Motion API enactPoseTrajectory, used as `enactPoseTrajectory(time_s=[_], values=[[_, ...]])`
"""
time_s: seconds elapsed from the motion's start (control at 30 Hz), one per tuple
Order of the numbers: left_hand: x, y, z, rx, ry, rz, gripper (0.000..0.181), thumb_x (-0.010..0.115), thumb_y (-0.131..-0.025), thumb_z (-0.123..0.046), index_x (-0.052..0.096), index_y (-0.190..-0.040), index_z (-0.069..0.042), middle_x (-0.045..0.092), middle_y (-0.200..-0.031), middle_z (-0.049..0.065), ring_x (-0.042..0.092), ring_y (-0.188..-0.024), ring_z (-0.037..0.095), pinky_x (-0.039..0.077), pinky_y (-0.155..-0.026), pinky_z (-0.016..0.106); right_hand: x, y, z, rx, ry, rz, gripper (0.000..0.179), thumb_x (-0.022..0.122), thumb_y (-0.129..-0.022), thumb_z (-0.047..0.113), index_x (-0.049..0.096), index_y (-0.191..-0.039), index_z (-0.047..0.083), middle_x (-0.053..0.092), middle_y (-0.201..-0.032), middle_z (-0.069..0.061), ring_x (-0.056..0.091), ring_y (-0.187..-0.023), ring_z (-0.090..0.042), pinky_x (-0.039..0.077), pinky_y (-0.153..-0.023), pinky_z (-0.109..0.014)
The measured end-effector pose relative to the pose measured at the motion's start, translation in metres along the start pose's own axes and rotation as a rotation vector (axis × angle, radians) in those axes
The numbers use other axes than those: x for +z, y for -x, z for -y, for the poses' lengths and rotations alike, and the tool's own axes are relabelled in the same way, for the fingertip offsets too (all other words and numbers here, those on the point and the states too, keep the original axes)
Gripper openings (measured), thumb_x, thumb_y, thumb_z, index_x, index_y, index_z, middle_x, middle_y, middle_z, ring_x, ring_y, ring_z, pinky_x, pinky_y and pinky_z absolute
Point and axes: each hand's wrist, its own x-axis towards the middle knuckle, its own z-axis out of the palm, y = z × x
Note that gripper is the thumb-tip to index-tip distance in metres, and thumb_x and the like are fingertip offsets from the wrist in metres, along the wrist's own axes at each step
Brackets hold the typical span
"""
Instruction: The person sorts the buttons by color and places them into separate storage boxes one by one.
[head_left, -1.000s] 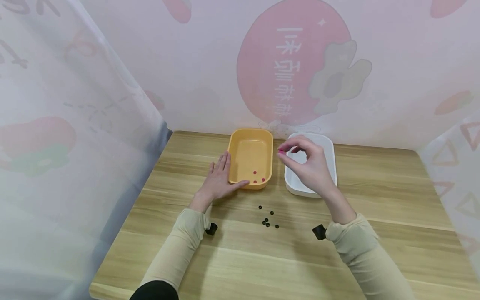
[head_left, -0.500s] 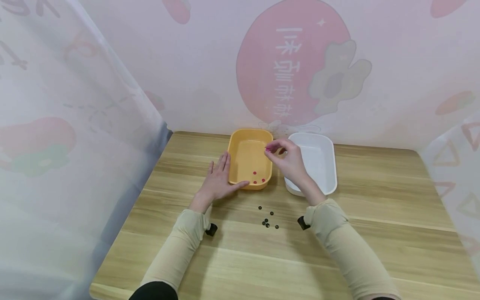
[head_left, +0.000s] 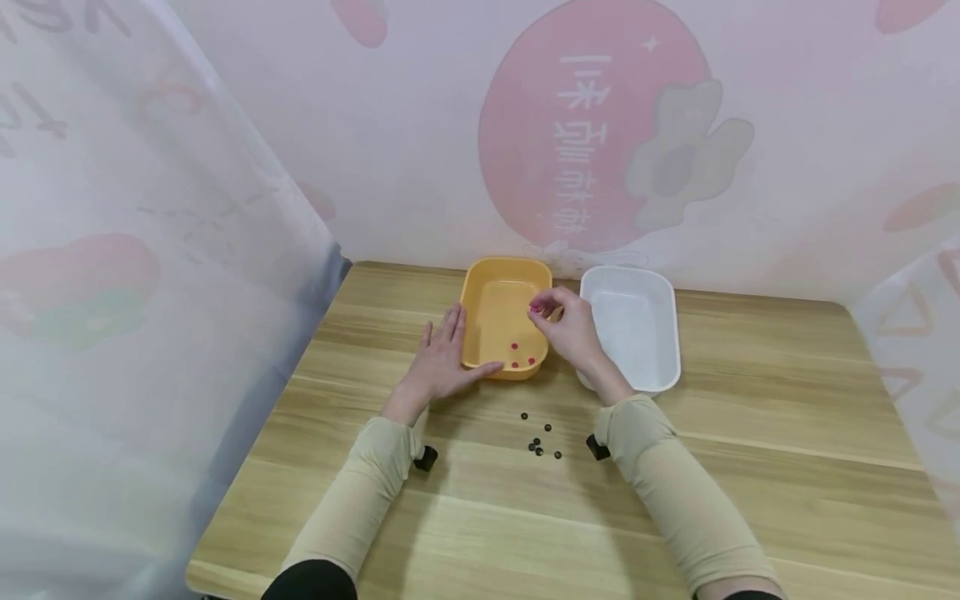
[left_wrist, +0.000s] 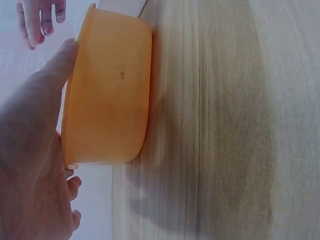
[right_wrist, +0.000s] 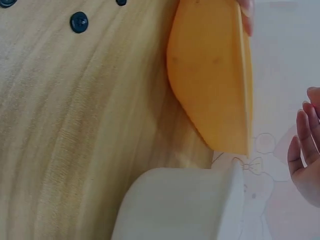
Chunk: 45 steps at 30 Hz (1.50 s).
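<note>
My right hand (head_left: 573,329) pinches a small red button (head_left: 535,309) between thumb and forefinger, above the right side of the yellow-orange tray (head_left: 480,292). Inside that tray, near its front end, lie three red buttons (head_left: 514,346). With fingers spread, my left hand (head_left: 441,364) rests on the tray's left side, its thumb along the front rim; the left wrist view shows the thumb (left_wrist: 62,57) on the rim. In the right wrist view my right hand (right_wrist: 310,150) is cut off by the frame edge, and the button cannot be seen there.
Several black buttons (head_left: 537,442) lie scattered on the wooden table (head_left: 495,525) in front of the trays. A white tray (head_left: 633,333) stands right of the yellow-orange one, partly behind my right wrist. Printed cloth (head_left: 420,150) hangs behind the table and at its sides.
My right hand has moved left from over the white tray to over the yellow-orange tray, still pinching the red button, and a little lower at the end. The left hand has stayed put.
</note>
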Motion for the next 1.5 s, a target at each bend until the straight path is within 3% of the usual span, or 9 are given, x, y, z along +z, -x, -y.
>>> enactPoseTrajectory(time_s=[0.13, 0.33, 0.57, 0.93, 1.5], values=[[0.0, 0.0, -0.001, -0.001, -0.005, 0.002, 0.13, 0.05, -0.095, -0.09, -0.002, -0.175, -0.001, 0.002, -0.187, 0.02, 0.008, -0.175, 0.034, 0.004, -0.142, 0.062, 0.003, 0.0, -0.006, 0.024, 0.001, 0.013, 0.014, 0.078, -0.099, 0.004, 0.078, -0.111, -0.002, 0.075, -0.105, -0.018, 0.069, -0.099, -0.032, 0.048, -0.083, -0.028], [0.0, 0.002, -0.002, -0.006, -0.014, 0.003, 0.129, 0.049, -0.095, -0.09, 0.001, -0.175, -0.001, 0.003, -0.186, 0.02, 0.008, -0.175, 0.035, 0.004, -0.142, 0.061, 0.009, 0.003, -0.021, -0.022, 0.078, 0.027, 0.015, 0.078, -0.099, 0.004, 0.08, -0.111, -0.003, 0.078, -0.106, -0.019, 0.07, -0.098, -0.033, 0.049, -0.083, -0.032], [0.001, 0.005, -0.001, 0.002, -0.008, 0.003, 0.129, 0.051, -0.095, -0.088, 0.0, -0.175, -0.001, 0.003, -0.186, 0.02, 0.008, -0.175, 0.034, 0.006, -0.142, 0.061, 0.015, 0.009, -0.033, -0.006, 0.126, 0.038, 0.015, 0.08, -0.098, 0.004, 0.082, -0.111, -0.003, 0.077, -0.103, -0.018, 0.067, -0.098, -0.031, 0.048, -0.082, -0.031], [0.002, 0.002, -0.007, 0.029, -0.019, 0.007, 0.129, 0.05, -0.095, -0.089, 0.0, -0.175, -0.001, 0.003, -0.187, 0.019, 0.008, -0.175, 0.034, 0.006, -0.142, 0.061, 0.015, 0.02, -0.041, 0.005, 0.141, 0.008, 0.014, 0.083, -0.096, 0.005, 0.083, -0.109, -0.001, 0.077, -0.102, -0.016, 0.066, -0.096, -0.029, 0.047, -0.079, -0.029], [0.0, -0.001, -0.008, 0.023, -0.03, -0.006, 0.129, 0.05, -0.096, -0.089, 0.0, -0.175, -0.001, 0.004, -0.186, 0.019, 0.01, -0.175, 0.035, 0.008, -0.142, 0.061, 0.013, 0.023, -0.044, -0.017, 0.146, -0.023, 0.016, 0.083, -0.097, 0.011, 0.083, -0.109, 0.0, 0.08, -0.104, -0.016, 0.069, -0.098, -0.032, 0.049, -0.087, -0.036]])
